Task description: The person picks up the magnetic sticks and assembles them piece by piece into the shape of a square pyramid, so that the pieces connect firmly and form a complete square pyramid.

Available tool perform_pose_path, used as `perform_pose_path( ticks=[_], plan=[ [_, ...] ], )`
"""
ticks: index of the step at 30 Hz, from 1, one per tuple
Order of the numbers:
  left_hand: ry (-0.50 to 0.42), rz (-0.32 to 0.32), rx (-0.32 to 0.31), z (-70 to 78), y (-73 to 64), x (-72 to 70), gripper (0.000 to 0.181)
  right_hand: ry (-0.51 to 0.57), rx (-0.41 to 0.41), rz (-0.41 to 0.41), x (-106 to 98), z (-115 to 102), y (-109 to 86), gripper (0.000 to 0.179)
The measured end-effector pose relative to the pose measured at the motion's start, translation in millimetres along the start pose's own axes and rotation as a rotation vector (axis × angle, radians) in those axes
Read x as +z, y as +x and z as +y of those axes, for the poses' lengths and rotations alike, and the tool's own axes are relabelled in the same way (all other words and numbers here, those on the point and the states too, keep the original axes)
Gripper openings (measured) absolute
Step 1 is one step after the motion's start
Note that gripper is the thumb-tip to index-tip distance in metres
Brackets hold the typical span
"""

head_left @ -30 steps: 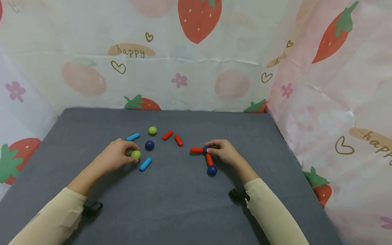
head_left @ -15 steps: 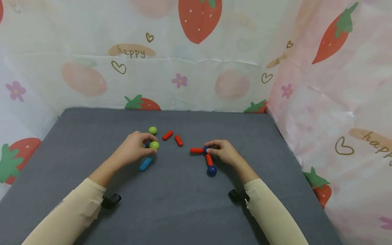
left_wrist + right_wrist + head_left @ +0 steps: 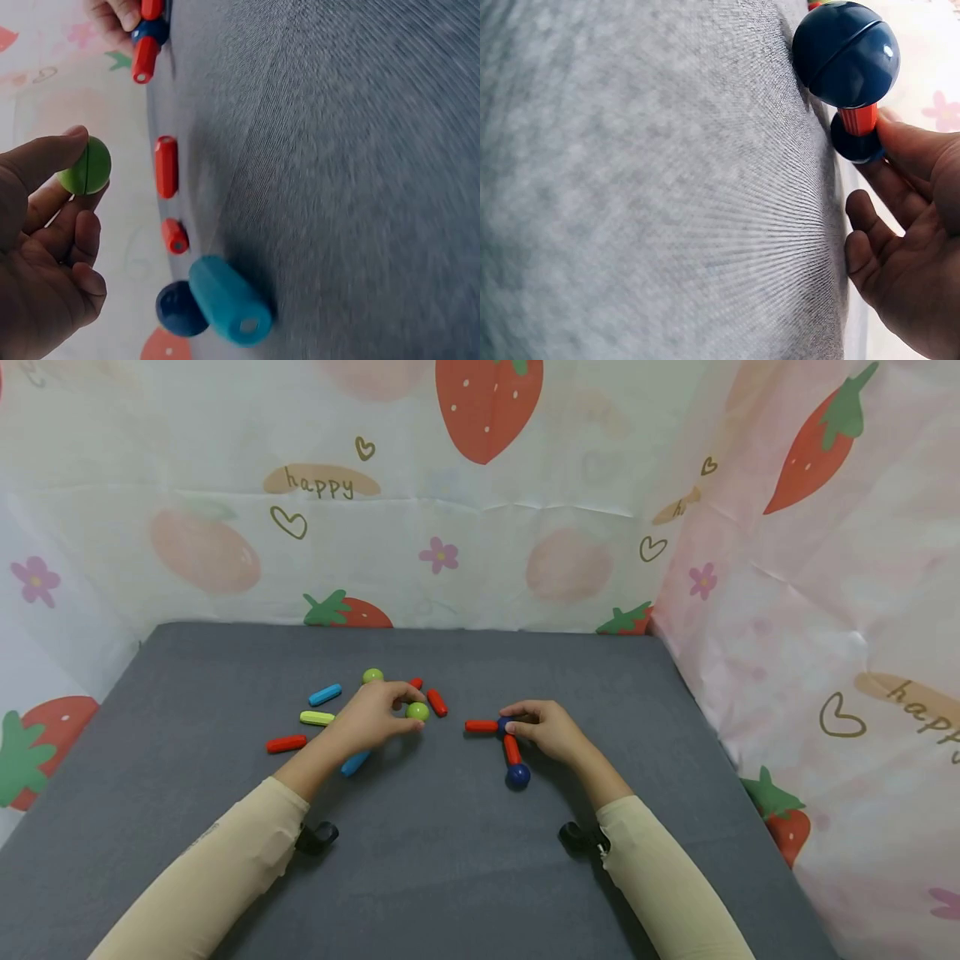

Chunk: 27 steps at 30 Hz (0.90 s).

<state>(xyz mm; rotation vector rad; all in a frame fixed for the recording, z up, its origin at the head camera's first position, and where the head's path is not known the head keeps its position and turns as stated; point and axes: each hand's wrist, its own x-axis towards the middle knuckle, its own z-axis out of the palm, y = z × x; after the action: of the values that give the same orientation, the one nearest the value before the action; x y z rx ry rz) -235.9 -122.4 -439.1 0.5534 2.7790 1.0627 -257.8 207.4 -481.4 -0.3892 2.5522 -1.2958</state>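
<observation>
My left hand pinches a green ball between thumb and fingers, held above the cloth; the left wrist view shows a seam round the ball. My right hand pinches a dark blue ball at the corner of a joined piece. From that ball one red stick points left. Another red stick runs toward the near side and ends in a second dark blue ball, seen large in the right wrist view.
On the grey cloth left of the piece lie loose red sticks, blue sticks, a yellow-green stick and another green ball. A loose dark blue ball shows in the left wrist view. Patterned sheets stand behind.
My left hand has carried the green ball to the right, toward the joined piece, uncovering the yellow-green stick and a red stick at the left. The right hand stays in place.
</observation>
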Motion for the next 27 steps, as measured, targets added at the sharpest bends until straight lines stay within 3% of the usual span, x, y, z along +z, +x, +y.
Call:
perform_pose_path(
  ticks=[9,27],
  plan=[
    [0.031,-0.04,0.048,3.0,16.8,17.1,0.036,0.004,0.0,0.005,0,-1,0.4,0.03],
    [0.083,-0.101,0.011,16.2,42.6,50.9,0.034,-0.006,0.008,0.015,1,-4,0.1,0.03]
  ],
)
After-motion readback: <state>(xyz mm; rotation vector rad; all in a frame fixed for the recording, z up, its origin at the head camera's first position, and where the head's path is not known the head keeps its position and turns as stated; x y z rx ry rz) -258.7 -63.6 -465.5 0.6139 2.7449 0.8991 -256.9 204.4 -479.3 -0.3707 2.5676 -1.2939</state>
